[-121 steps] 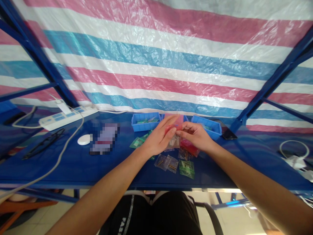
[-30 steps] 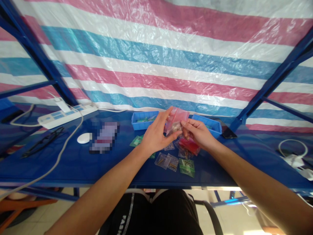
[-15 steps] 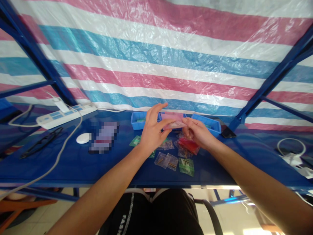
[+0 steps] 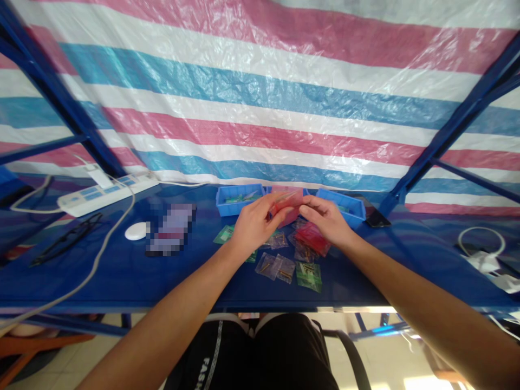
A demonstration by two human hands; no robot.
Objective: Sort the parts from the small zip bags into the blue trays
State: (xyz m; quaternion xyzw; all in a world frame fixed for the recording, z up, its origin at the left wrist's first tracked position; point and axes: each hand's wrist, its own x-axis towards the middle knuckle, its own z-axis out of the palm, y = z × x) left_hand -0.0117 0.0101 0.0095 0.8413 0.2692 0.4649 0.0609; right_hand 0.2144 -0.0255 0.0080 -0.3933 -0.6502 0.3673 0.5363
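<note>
Over the middle of the table I hold a small red translucent plastic bag [image 4: 287, 202]. My left hand [image 4: 254, 223] pinches its left side between thumb and fingers. At the bag's right edge, my right hand [image 4: 328, 218] has its thumb and fingers closed on it. Below lie red bags [image 4: 312, 239], clear bags with small brass-coloured pieces [image 4: 285, 269] and a green bag [image 4: 309, 277] with similar pieces. Another green bag [image 4: 224, 234] is left of my left hand. What the held bag contains is unclear.
Behind my hands stand a left blue bin [image 4: 227, 205] and a right blue bin [image 4: 355, 211], with another between. A dark phone [image 4: 377, 218] is at right. Leftward are a blurred-out phone-like object [image 4: 173, 230], a white disc [image 4: 136, 231], glasses [image 4: 67, 238] and a power strip [image 4: 103, 195].
My left fingers have come down from their raised spread and closed on the bag. The bag has turned, showing its red face. My right hand remains at its right edge.
</note>
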